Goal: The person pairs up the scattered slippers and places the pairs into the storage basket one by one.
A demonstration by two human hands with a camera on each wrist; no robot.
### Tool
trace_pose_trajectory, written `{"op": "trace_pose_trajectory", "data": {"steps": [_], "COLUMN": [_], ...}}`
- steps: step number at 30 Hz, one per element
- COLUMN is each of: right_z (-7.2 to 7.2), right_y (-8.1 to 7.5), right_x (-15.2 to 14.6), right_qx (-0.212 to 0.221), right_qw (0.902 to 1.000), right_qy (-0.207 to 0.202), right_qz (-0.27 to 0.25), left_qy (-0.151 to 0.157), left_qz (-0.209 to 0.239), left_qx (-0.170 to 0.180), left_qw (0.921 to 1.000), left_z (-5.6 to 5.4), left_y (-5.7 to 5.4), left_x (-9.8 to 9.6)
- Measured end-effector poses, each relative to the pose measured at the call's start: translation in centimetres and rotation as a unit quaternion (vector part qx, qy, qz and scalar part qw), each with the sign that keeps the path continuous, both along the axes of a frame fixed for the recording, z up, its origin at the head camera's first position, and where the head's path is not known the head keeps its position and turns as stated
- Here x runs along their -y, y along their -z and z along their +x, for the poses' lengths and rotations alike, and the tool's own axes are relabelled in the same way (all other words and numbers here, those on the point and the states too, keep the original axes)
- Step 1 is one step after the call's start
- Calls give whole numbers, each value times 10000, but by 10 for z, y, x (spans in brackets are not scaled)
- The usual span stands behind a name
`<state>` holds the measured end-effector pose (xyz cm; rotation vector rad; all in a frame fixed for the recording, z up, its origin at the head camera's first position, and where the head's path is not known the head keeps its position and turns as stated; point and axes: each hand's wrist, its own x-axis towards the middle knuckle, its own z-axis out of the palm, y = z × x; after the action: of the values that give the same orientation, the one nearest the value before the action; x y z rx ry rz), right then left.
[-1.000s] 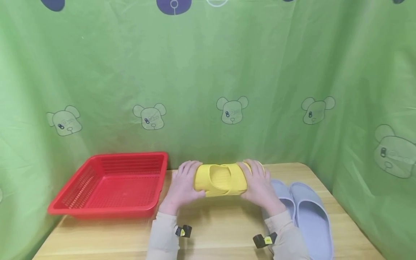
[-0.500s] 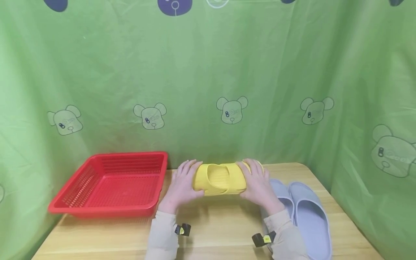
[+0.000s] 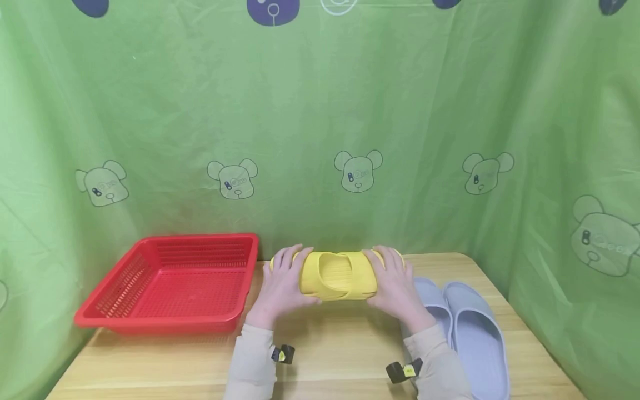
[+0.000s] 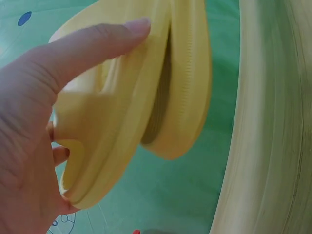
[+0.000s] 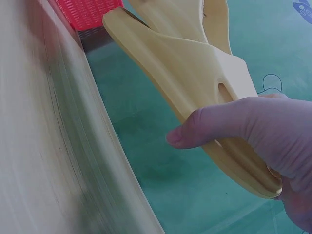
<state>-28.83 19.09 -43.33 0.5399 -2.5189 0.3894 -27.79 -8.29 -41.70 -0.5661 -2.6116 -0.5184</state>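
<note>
A pair of yellow slippers (image 3: 360, 275) is held crosswise above the far part of the table, with the two partly overlapping. My left hand (image 3: 281, 289) grips the left end, thumb along the near side and fingers over the top. At the right end, my right hand (image 3: 397, 291) holds on the same way. In the left wrist view the second slipper (image 4: 192, 92) lies against the one under my left thumb, a narrow dark gap between their soles. The right wrist view has my right thumb pressed on the edge of a yellow slipper (image 5: 180, 63).
A red plastic basket (image 3: 160, 322) with slotted walls stands on the table to the left of my hands. A pair of pale blue slippers (image 3: 480, 344) lies at the right, partly behind my right forearm. The wooden table (image 3: 330, 355) ends at a green curtain (image 3: 300, 111).
Both hands keep their grip on the yellow slippers, which stay almost in place. The head view has shifted very slightly.
</note>
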Motion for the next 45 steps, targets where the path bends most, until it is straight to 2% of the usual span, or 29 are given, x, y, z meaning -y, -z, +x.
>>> {"op": "trace_pose_trajectory", "data": {"steps": [3,10,17,19,25,29,33,45], "right_z": [1,2,2,2,2,2,2,1], "right_y": [1,2,2,2,3,4,4,2], "right_x": [2,5,4,3,2,2,3,8], "right_qx": [3,-47,-125,-154,-175,-179,-177,-239], "right_qw": [10000,10000,9999,9999,9998,9998,9998,9997], "right_qy": [7,15,18,14,1,-23,-63,5], "right_qz": [-7,-9,-31,-25,12,68,111,49], "left_qy": [-70,-157,-75,-36,90,169,197,223], "left_qz": [-75,-291,-215,-141,116,256,358,379], "left_qx": [-100,-83,-370,-331,85,128,32,-542], "left_qw": [9999,9994,9991,9993,9999,9994,9992,9976], "left_z": [0,-1,-2,-2,-3,-2,0,2], "left_y": [1,3,5,3,-1,-3,-3,-9], "left_x": [0,-1,0,0,5,9,12,17]}}
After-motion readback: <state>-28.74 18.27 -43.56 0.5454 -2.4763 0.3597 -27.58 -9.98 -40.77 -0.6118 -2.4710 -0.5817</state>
